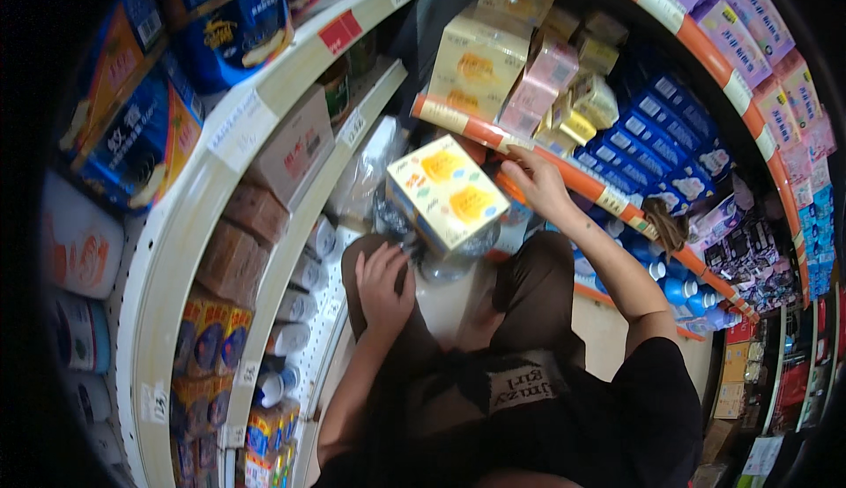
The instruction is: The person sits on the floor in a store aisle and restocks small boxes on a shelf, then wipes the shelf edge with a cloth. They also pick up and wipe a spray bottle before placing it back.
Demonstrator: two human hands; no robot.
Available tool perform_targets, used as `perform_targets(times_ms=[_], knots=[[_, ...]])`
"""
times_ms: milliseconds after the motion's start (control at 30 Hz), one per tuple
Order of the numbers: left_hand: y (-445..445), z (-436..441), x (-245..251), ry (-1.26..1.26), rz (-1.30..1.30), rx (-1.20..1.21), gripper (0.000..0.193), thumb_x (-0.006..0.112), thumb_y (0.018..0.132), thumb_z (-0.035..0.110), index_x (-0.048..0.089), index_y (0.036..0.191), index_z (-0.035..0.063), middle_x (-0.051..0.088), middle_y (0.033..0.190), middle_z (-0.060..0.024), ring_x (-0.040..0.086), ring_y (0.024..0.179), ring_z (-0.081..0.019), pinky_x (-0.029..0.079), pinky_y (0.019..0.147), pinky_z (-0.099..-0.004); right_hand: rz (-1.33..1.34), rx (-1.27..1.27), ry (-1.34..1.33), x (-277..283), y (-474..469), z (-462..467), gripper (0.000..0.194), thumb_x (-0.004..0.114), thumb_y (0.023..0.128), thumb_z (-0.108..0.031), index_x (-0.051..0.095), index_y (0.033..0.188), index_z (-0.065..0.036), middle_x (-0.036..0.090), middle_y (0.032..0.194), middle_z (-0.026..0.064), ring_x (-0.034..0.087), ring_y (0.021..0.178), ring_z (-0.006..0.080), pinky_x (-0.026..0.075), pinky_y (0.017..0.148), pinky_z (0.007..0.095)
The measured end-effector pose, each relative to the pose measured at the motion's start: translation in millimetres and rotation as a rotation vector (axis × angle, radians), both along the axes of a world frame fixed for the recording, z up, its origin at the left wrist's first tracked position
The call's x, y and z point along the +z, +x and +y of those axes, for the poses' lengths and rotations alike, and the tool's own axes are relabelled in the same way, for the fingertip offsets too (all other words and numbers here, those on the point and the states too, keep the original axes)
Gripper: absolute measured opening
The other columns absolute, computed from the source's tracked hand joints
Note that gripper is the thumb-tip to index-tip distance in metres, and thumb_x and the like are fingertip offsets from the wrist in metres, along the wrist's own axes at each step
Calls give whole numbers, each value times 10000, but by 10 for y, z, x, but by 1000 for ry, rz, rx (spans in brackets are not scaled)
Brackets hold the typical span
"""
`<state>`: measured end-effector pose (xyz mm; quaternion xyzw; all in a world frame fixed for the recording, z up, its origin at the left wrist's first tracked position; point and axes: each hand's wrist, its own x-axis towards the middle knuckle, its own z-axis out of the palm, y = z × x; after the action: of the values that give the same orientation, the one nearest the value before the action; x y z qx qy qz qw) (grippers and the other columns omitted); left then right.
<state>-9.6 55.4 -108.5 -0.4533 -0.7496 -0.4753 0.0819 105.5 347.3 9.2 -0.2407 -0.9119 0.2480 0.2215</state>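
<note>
My left hand (384,284) rests palm down on my left knee, its fingers slightly spread and nothing in it. With its fingers at the orange-edged shelf rail (477,125), my right hand (537,180) appears to hold nothing; whether the fingertips touch the rail I cannot tell. Between the two hands a pale yellow printed carton (448,190) sits tilted on clear plastic wrapping (456,264) in front of my knees. Behind the rail stand a larger cream carton (477,65), pink boxes (543,78) and small yellow boxes (570,121).
White shelves (192,177) curve along the left, holding blue packages (225,38), brown wrapped packs (232,260) and white bottles (291,339). To the right are dark blue boxes (661,137), blue bottles (677,289) and purple packs (733,32). A brown cloth-like item (666,223) hangs on the rail.
</note>
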Motion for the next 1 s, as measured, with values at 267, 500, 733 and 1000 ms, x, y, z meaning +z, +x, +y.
perform_targets(times_ms=[267,500,733,1000], knots=[[40,659,267,398,-1278,5,581,661,927,335,467,1372,17,587,1220,-84,536,1174,-202,407,982,-353,11,53,-803,-544,37,-48,530,506,1021,-425,604,1238,48,658,1135,95,574,1049,136,451,933,291],[46,795,493,250,-1502,-81,611,714,873,336,469,1365,70,589,1269,-82,566,1179,-206,470,933,-386,156,171,-791,-707,-16,-314,536,504,1022,-395,548,1301,61,647,1200,158,586,1099,187,451,959,325],[-75,704,449,469,-1623,-146,495,715,857,160,542,1310,63,663,1191,-87,678,1045,-194,580,756,-265,321,120,-592,-796,-5,-788,533,553,1001,-306,459,1393,43,575,1316,214,555,1210,264,410,1033,351],[-247,224,551,693,-1570,-274,577,688,868,116,446,1385,27,585,1310,-115,576,1215,-249,465,1045,-389,523,241,-913,-416,110,-1396,602,604,984,-179,324,1463,55,398,1482,224,420,1358,272,346,1109,355]])
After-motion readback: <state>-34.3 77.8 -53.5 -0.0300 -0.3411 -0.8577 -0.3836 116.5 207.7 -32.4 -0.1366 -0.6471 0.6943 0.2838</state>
